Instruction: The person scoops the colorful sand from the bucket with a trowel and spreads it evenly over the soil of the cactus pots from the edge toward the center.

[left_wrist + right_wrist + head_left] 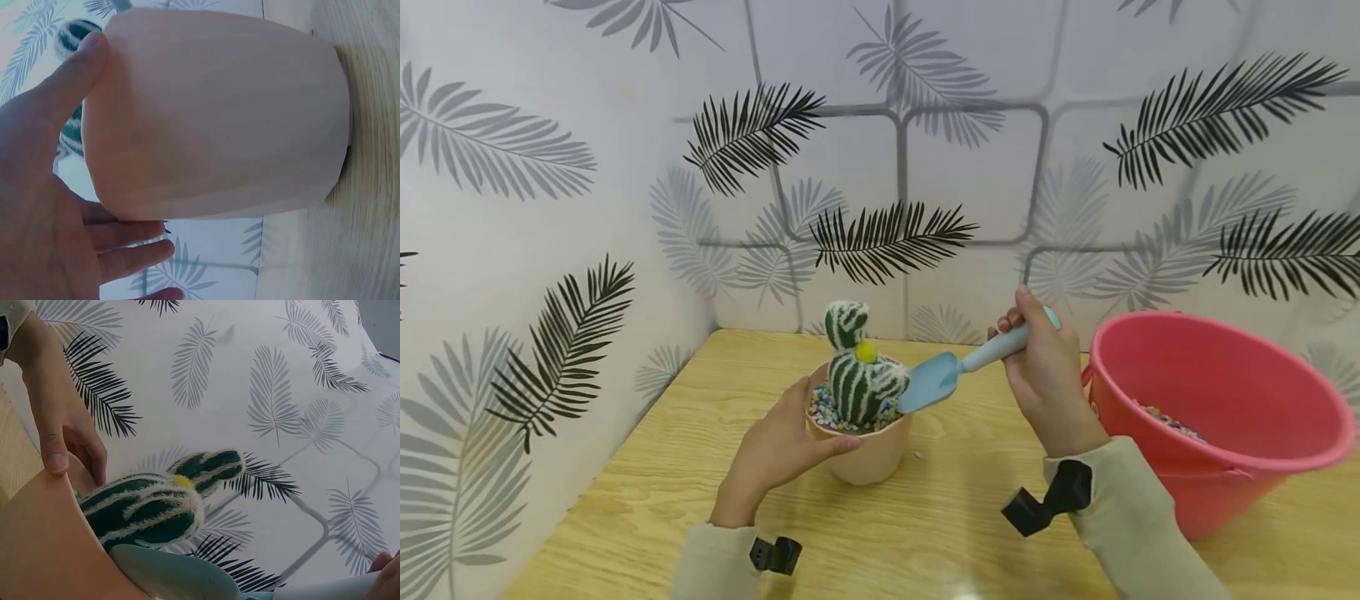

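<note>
A pale peach flower pot (872, 458) stands on the table, holding a green-and-white fuzzy toy cactus (852, 392) with a yellow pompom (867, 352) among multicoloured pebbles (824, 408). My left hand (782, 446) grips the pot from the left, its thumb at the near rim. The left wrist view shows the pot's smooth side (219, 119) close up. In my right hand (1047, 379) is the handle of a light blue trowel (931, 383). The trowel's scoop (175, 572) overlaps the pot's right rim beside the cactus; its tip is over the pebbles.
At the right stands a large pink bucket (1123, 425) with colourful pebbles (1172, 422) inside. One small pebble (917, 454) lies on the wooden table (647, 500) right of the pot. A leaf-patterned wall (940, 283) closes off the back and left side.
</note>
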